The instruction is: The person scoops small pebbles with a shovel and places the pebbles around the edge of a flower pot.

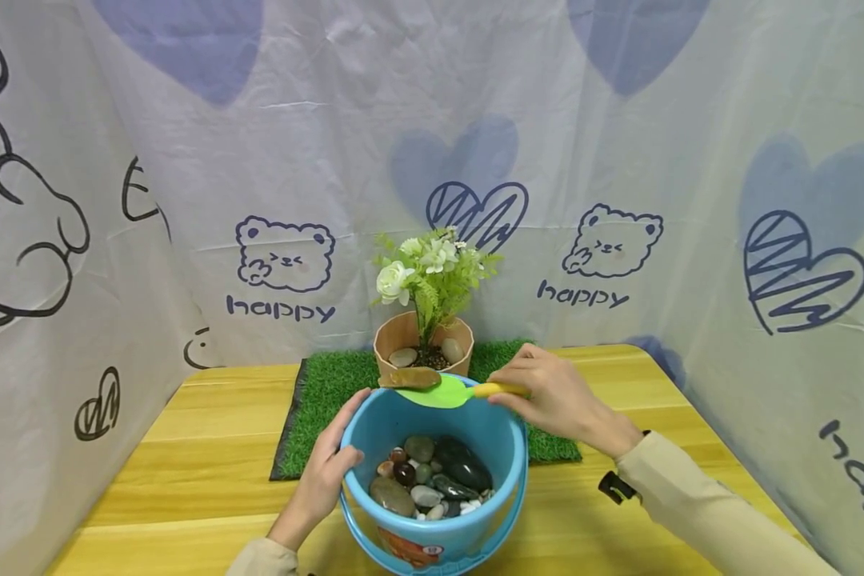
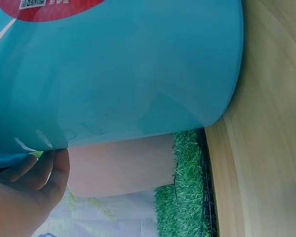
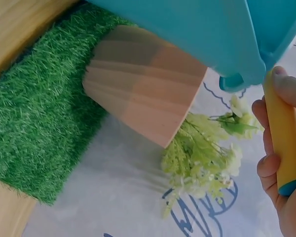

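A blue bucket holds several smooth stones, dark, brown and white, at the front of the table. My left hand grips its rim on the left side; in the left wrist view the fingers curl at the rim. With my right hand I hold a small toy shovel by its yellow handle. On its green blade lies a flat brown stone, over the bucket's far rim. Just behind stands a tan flowerpot with white flowers and two pale stones inside.
Under the pot and partly behind the bucket lies a green artificial grass mat on the wooden table. A white printed cloth hangs behind and along both sides. The bucket's handle hangs down in front.
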The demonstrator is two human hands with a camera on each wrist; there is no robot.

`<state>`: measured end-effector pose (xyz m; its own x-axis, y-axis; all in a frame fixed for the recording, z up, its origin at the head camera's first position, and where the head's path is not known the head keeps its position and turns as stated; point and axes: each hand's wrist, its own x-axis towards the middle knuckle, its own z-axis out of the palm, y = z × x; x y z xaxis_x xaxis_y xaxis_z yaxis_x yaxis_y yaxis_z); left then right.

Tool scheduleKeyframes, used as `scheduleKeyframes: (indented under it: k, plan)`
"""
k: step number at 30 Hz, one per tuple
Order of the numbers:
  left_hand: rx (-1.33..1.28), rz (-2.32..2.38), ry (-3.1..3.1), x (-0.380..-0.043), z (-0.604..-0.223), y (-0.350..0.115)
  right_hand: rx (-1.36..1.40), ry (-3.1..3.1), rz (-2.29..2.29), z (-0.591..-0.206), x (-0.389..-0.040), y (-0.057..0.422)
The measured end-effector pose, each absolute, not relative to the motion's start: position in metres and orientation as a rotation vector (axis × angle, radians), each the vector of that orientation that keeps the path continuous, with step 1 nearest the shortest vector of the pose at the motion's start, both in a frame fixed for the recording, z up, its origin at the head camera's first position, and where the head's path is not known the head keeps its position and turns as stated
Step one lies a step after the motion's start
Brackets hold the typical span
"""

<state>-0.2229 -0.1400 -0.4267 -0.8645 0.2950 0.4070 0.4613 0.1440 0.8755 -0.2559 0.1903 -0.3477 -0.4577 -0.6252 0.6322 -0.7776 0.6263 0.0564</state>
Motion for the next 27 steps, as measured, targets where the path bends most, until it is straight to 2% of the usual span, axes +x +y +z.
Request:
scheduleKeyframes:
  k: [6, 16, 27]
  plan:
    - [-0.748, -1.816, -2.272, -0.222, -0.427, -0.140, 1.009, -2.270, 0.282, -0.338, -0.263, 0.189]
    - [-0.741, -1.836, -2.276, -0.223, -0.428, -0.141, 0.914, -2.372, 0.161, -0.338, -0.295, 0.182]
    - [-0.728, -1.834, -2.277, -0.223, -0.428, -0.141, 0.956, -2.408, 0.114, -0.346, -0.331, 0.172]
